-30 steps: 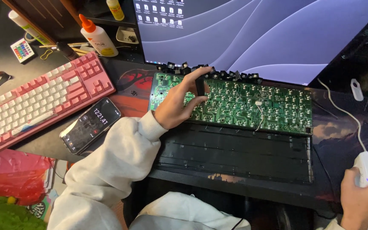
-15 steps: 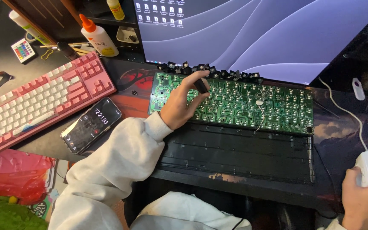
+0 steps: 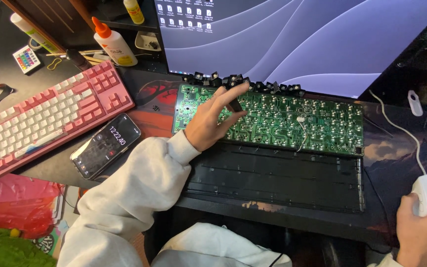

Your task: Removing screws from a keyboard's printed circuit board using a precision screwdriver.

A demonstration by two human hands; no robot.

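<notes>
My left hand (image 3: pixel 208 123) sits over the left part of the green board (image 3: pixel 292 123), which lies solder side up on the worktop (image 3: pixel 149 113), in front of the monitor (image 3: pixel 297 39). The fingers (image 3: pixel 235 94) are spread a bit, index stretched toward the back edge, and a small dark switch (image 3: pixel 235 105) is pinched between thumb and middle finger, just over the board. Compared with a second ago the hand has slid slightly right and lifted its index; the switch sat up at the top edge then and now hangs lower, over the solder points, so I judge it is being carried off the row, not pressed in. A row of black switches (image 3: pixel 243 81) lines the board's far edge, touching it. The black case (image 3: pixel 273 180) lies just in front of the board, empty of parts. My right hand (image 3: pixel 423 222) is closed around a white mouse (image 3: pixel 425 193) at the right edge, same spot as before, its cable running up toward the monitor. Off to the left: a pink keyboard (image 3: pixel 45 118), a phone (image 3: pixel 106 145) beside it with screen lit, a glue bottle (image 3: pixel 114 43) behind. Board and case have not shifted.
</notes>
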